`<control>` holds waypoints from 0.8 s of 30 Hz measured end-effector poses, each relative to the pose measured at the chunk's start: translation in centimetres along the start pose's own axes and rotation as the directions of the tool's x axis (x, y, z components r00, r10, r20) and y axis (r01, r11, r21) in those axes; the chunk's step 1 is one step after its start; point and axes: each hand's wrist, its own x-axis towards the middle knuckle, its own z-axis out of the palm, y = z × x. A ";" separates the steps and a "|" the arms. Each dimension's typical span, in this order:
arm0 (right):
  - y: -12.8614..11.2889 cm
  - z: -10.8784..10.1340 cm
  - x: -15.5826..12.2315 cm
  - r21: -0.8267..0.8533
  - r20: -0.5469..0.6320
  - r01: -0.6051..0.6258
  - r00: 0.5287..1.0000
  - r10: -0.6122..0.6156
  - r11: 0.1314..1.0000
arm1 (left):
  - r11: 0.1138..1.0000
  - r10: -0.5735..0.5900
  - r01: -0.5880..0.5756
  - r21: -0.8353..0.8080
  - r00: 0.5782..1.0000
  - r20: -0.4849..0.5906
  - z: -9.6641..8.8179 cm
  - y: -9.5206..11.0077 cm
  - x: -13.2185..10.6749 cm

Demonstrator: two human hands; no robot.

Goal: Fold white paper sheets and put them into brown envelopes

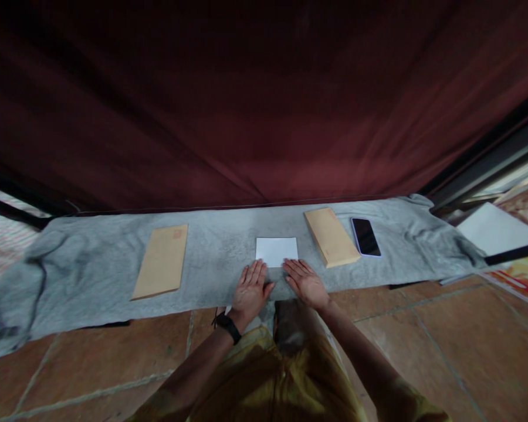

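A white sheet of paper (277, 251), perhaps folded, lies flat in front of me on a grey cloth (222, 246). The fingertips of my left hand (251, 288) rest on its lower left corner, fingers stretched out. At the lower right corner, my right hand (307, 282) lies flat with its fingers extended over the edge. To the right of the paper sits a thick stack of brown envelopes (331, 235). Off to the left is another brown envelope (162, 259), lying apart from both hands.
A smartphone (366, 237) lies right of the envelope stack. Behind the cloth hangs a dark red curtain (264, 117). White paper (495, 231) and a colourful printed sheet (521, 274) are at the far right. Tiled floor (114, 357) shows below the cloth's front edge.
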 end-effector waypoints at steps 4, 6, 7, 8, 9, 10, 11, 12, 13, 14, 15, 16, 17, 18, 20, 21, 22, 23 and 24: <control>0.6 -0.3 -0.7 -0.004 -0.018 -0.018 1.000 0.018 1.000 | 1.000 -0.011 0.011 0.002 1.000 -0.006 -0.1 -0.7 -0.4; 0.7 -0.5 -0.9 -0.008 -0.028 -0.024 0.999 0.023 1.000 | 1.000 -0.017 0.017 0.013 1.000 -0.002 -0.1 -1.0 -0.5; 0.7 -0.6 -0.9 -0.009 -0.033 -0.025 0.999 0.024 1.000 | 1.000 -0.018 0.018 0.019 1.000 0.000 -0.1 -1.1 -0.5; 0.8 -0.6 -1.0 -0.010 -0.038 -0.024 0.999 0.024 1.000 | 1.000 -0.016 0.016 0.022 1.000 0.000 -0.1 -1.2 -0.5; 0.8 -0.6 -1.0 -0.012 -0.042 -0.022 0.999 0.022 1.000 | 1.000 -0.013 0.013 0.023 1.000 -0.002 -0.1 -1.1 -0.4; 0.8 -0.6 -1.0 -0.013 -0.047 -0.020 0.999 0.019 1.000 | 1.000 -0.011 0.011 0.021 1.000 -0.004 -0.2 -1.0 -0.2; 0.8 -0.6 -1.0 -0.016 -0.054 -0.016 0.998 0.016 1.000 | 1.000 -0.010 0.010 0.019 1.000 -0.005 -0.2 -0.8 0.0; 0.8 -0.5 -1.0 -0.020 -0.061 -0.013 0.998 0.012 1.000 | 1.000 -0.013 0.013 0.017 1.000 -0.002 -0.3 -0.6 0.3; 0.8 -0.4 -1.0 -0.026 -0.070 -0.011 0.998 0.009 1.000 | 1.000 -0.018 0.018 0.016 1.000 0.004 -0.3 -0.3 0.6; 0.8 -0.3 -1.0 -0.032 -0.079 -0.009 0.997 0.006 0.999 | 0.999 -0.027 0.027 0.018 1.000 0.015 -0.3 -0.1 1.1; 0.8 -0.2 -1.0 -0.038 -0.087 -0.008 0.996 0.004 0.999 | 0.999 -0.040 0.039 0.024 0.999 0.029 -0.2 0.1 1.5; 0.7 -0.2 -1.0 -0.044 -0.093 -0.006 0.996 0.002 0.999 | 0.998 -0.056 0.055 0.033 0.998 0.043 -0.1 0.2 2.0; 0.7 -0.2 -1.0 -0.049 -0.095 -0.004 0.996 0.000 0.999 | 0.997 -0.074 0.072 0.042 0.996 0.056 0.0 0.3 2.6; 0.7 -0.2 -1.0 -0.053 -0.095 -0.002 0.995 -0.003 0.999 | 0.995 -0.093 0.089 0.051 0.993 0.068 0.1 0.2 3.1; 0.6 -0.2 -1.0 -0.057 -0.095 0.002 0.995 -0.007 0.998 | 0.991 -0.122 0.116 0.066 0.989 0.089 0.4 -0.1 4.1; 0.6 -0.3 -1.0 -0.057 -0.095 0.004 0.995 -0.009 0.998 | 0.990 -0.128 0.121 0.071 0.987 0.100 0.5 -0.4 4.6; 0.6 -0.3 -1.0 -0.056 -0.096 0.005 0.995 -0.010 0.998 | 0.990 -0.130 0.122 0.076 0.985 0.111 0.6 -0.6 5.1; 0.5 -0.3 -1.0 -0.054 -0.097 0.004 0.995 -0.010 0.999 | 0.989 -0.131 0.122 0.082 0.984 0.122 0.7 -0.9 5.6; 0.5 -0.3 -1.0 -0.053 -0.099 0.002 0.995 -0.008 0.999 | 0.989 -0.133 0.122 0.088 0.982 0.132 0.7 -1.1 6.1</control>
